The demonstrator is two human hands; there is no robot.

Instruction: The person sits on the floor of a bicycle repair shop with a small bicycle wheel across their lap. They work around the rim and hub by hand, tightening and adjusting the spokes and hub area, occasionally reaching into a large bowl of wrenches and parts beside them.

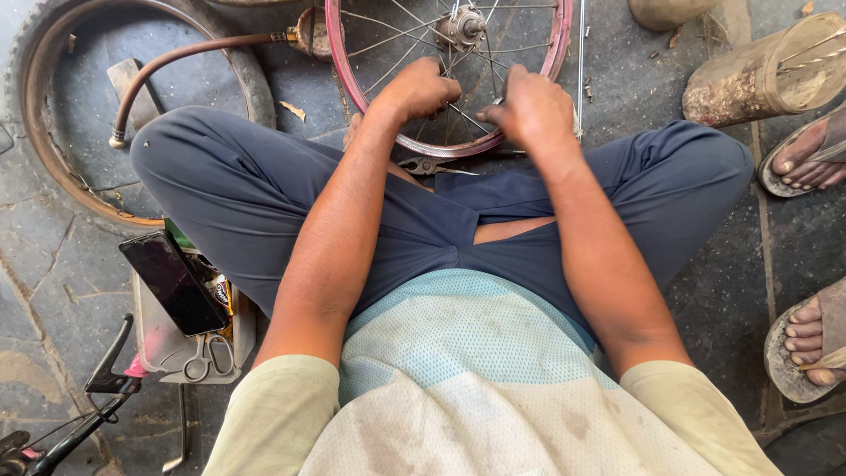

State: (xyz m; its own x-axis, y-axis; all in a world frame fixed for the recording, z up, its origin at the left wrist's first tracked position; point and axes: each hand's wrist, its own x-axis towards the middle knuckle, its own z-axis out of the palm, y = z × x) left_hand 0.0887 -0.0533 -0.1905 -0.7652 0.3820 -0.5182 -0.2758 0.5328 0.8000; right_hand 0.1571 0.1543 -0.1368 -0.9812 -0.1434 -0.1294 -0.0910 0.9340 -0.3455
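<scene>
A red bicycle wheel rim (pixel 441 145) is being held at 12 o'clock, just past the crossed legs of the person sitting on the stone floor (pixel 53 264). The left hand (pixel 421 88) is being curled around the thin spokes (pixel 397 35), with its fingers pressed together over them. The right hand (pixel 527 107) is being closed on the spokes beside it, its fingers bent and pinching something too small to tell. The metal hub (pixel 463 26) is being seen just above both hands. A pair of pliers (pixel 427 165) is lying under the rim, near the legs. At 10 o'clock an old tyre (pixel 256 84) is lying flat, with a brown hose (pixel 176 62) across it. At 8 o'clock a dark phone (pixel 172 282) and scissors (pixel 210 357) are resting on a small box (pixel 242 330). At 3 o'clock another person's feet in sandals (pixel 806 159) are being seen.
</scene>
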